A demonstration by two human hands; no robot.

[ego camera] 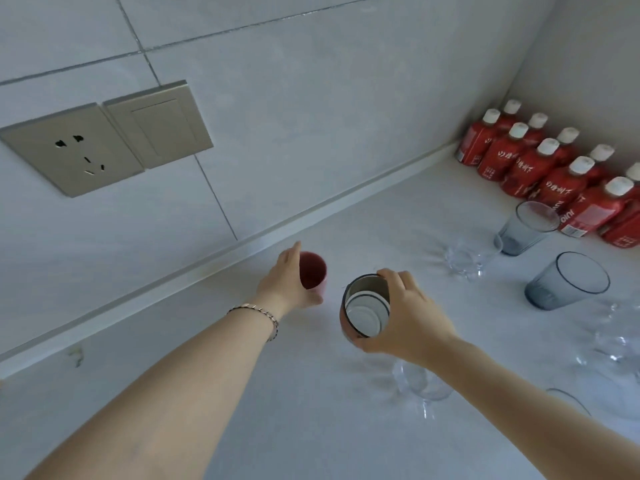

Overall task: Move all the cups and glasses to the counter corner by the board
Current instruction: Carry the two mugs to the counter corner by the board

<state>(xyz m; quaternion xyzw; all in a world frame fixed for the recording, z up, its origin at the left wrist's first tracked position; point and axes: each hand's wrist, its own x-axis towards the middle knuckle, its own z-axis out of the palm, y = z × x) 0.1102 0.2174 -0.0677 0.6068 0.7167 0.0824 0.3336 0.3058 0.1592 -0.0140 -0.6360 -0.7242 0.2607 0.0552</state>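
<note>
My left hand (289,282) is wrapped around a small red cup (313,273) that stands near the counter's back edge. My right hand (407,317) grips a metal cup (365,308) with a white inside, held upright just right of the red cup. Two blue-grey glasses (528,228) (568,280) stand on the white counter (277,410) to the right. A clear glass (471,256) sits between them and my hands. Another clear glass (420,384) shows under my right forearm. More clear glasses (613,337) stand at the right edge.
Several red bottles (540,168) with white caps stand in rows in the far right corner. A tiled wall with a socket (74,150) and a switch (159,124) rises behind the counter. No board is in view.
</note>
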